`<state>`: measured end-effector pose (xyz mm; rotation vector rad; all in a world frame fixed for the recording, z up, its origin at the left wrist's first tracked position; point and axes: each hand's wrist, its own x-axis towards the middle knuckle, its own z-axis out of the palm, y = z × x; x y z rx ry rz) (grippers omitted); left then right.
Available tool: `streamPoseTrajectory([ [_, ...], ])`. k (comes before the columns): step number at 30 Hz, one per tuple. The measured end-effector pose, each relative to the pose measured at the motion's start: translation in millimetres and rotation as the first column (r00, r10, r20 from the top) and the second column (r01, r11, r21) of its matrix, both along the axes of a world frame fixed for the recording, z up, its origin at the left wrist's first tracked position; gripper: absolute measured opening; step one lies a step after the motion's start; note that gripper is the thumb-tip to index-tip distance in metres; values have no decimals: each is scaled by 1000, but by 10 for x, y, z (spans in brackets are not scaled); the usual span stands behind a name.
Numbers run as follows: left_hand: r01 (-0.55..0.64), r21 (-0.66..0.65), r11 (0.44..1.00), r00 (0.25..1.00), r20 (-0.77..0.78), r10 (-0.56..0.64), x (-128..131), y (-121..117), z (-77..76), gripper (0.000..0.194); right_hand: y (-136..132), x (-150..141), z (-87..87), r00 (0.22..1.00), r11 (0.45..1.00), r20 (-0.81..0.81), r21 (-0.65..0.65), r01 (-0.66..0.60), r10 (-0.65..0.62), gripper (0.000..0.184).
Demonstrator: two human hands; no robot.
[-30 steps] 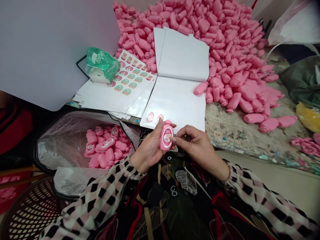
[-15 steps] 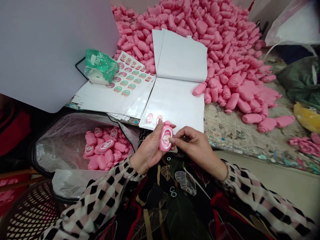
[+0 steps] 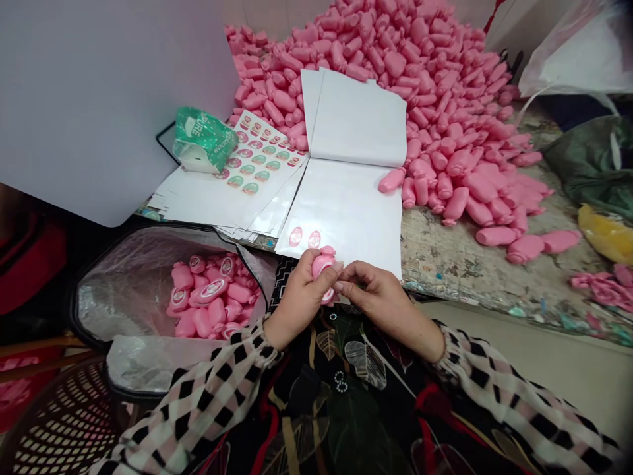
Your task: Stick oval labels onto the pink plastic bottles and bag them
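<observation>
My left hand (image 3: 295, 300) is wrapped round a small pink toy bottle (image 3: 320, 265) above my lap. Its thumb lies across the oval sticker on the bottle's front and covers most of it. Close against the bottle's right side, my right hand (image 3: 380, 297) has its thumb and curled fingers drawn together; whatever may be between them is hidden. Just beyond the hands, a white sticker sheet (image 3: 351, 211) lies on the table with two pink oval stickers (image 3: 305, 237) near its front left corner.
A large heap of pink bottles (image 3: 420, 99) covers the back of the table (image 3: 445, 264). To the left are printed sticker sheets (image 3: 257, 158) and a green-and-white packet (image 3: 202, 142). Below, an open bag (image 3: 123, 284) contains labelled bottles (image 3: 212, 290), near a brown basket (image 3: 64, 422).
My left thumb has moved from the bottle's side onto its front, over the sticker. The right fingertips have shifted off the sticker to the bottle's right edge. The view has tilted slightly.
</observation>
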<state>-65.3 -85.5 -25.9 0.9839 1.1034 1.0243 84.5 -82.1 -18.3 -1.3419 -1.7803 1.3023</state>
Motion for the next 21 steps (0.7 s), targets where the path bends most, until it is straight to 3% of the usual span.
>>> streamPoseTrajectory([
  [2,-50,63,997,998,-33,53,-52,-4,22,31,-25,31,21,998,999,57,41,29,-31,15],
  [4,-185,121,975,983,20,184,-135,13,63,31,-44,78,69,990,991,63,60,120,-124,16],
  [7,-343,115,932,930,184,319,-254,37,131,29,-56,123,145,962,966,-93,0,258,-257,19],
  [9,-281,-3,960,917,294,269,-273,21,154,24,-63,104,159,927,954,-224,-72,291,-300,21],
  [12,-76,-178,981,881,449,150,-191,-56,143,19,-86,8,104,887,946,-331,-131,296,-323,30],
  [16,9,-213,977,808,577,118,-37,-164,119,16,-137,-120,-32,898,943,-291,-71,324,-330,49],
  [21,46,-248,968,774,621,122,-5,-232,124,16,-221,-157,-130,937,967,-242,-64,245,-253,63],
])
